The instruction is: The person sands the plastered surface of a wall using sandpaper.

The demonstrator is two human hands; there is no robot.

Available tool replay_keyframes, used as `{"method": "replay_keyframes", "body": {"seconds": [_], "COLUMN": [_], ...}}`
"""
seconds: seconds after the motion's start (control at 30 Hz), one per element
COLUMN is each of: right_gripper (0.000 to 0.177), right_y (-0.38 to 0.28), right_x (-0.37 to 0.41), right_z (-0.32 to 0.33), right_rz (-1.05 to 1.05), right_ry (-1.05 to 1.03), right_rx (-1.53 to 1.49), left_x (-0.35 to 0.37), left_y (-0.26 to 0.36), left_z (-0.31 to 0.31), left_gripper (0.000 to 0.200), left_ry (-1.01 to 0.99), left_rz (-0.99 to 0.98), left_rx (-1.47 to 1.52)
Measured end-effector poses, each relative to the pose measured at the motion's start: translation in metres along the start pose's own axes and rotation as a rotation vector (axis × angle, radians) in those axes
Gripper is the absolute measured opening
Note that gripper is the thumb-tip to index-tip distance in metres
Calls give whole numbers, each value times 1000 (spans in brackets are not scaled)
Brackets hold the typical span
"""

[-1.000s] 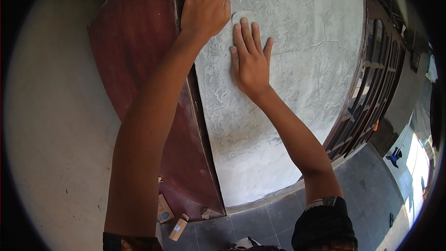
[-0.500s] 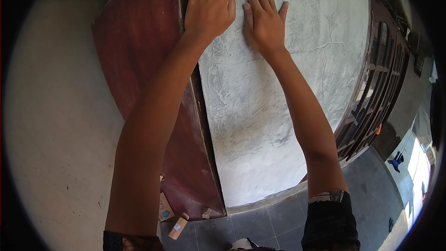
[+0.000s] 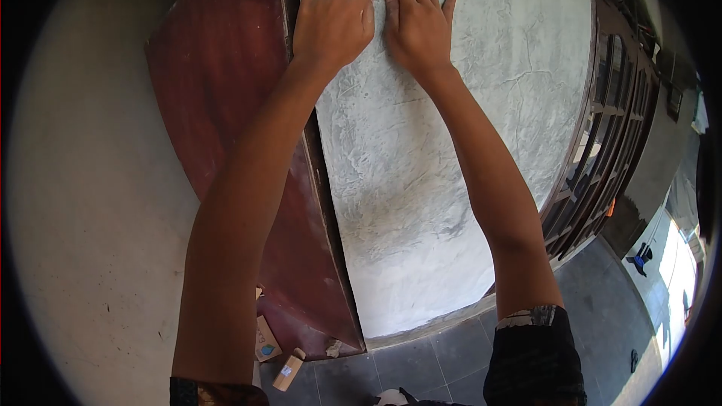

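Both arms reach up to a grey plastered wall [image 3: 436,150]. My left hand [image 3: 335,22] lies flat against it near the top of the view, fingers spread, beside the dark frame edge of a red-brown door [image 3: 218,68]. Just to its right, my right hand [image 3: 421,19] also rests flat on the plaster, with the middle fingers close together and the thumb and little finger apart. A thin straight line shows on the wall between the fingertips of the two hands. What lies under the palms is hidden.
A small cardboard box [image 3: 289,370] and a printed carton piece [image 3: 266,338] lie at the door's foot on grey floor tiles [image 3: 406,365]. Dark wooden window frames [image 3: 602,128] line the wall at right. A blue and black object [image 3: 641,259] lies farther off.
My right hand has shifted slightly up and left, closer to my left hand. My left hand stays flat on the wall. The whole view has moved a little.
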State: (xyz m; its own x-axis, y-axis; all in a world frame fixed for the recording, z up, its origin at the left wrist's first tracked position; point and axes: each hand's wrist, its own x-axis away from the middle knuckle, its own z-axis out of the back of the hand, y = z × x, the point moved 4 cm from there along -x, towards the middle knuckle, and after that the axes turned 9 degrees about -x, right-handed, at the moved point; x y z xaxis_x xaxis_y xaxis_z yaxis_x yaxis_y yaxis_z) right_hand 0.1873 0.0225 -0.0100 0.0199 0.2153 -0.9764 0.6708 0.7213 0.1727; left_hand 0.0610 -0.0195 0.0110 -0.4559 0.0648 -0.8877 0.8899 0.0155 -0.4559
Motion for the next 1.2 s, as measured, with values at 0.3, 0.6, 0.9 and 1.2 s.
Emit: {"method": "replay_keyframes", "body": {"seconds": [0.3,0.6,0.9,1.2], "right_gripper": [46,50,48,49], "right_y": [-5,-18,-26,-9], "right_x": [0,64,87,27], "right_z": [-4,1,9,1], "right_rz": [12,-25,-68,-33], "right_ry": [28,-146,-128,-23], "right_rx": [15,55,69,12], "left_x": [-1,-1,-1,1], "left_y": [0,-2,-3,-2], "left_z": [-2,1,0,3], "left_gripper": [49,49,49,50], "left_ry": [28,44,60,46], "left_rz": [7,8,-5,-27], "left_rx": [13,14,44,56]}}
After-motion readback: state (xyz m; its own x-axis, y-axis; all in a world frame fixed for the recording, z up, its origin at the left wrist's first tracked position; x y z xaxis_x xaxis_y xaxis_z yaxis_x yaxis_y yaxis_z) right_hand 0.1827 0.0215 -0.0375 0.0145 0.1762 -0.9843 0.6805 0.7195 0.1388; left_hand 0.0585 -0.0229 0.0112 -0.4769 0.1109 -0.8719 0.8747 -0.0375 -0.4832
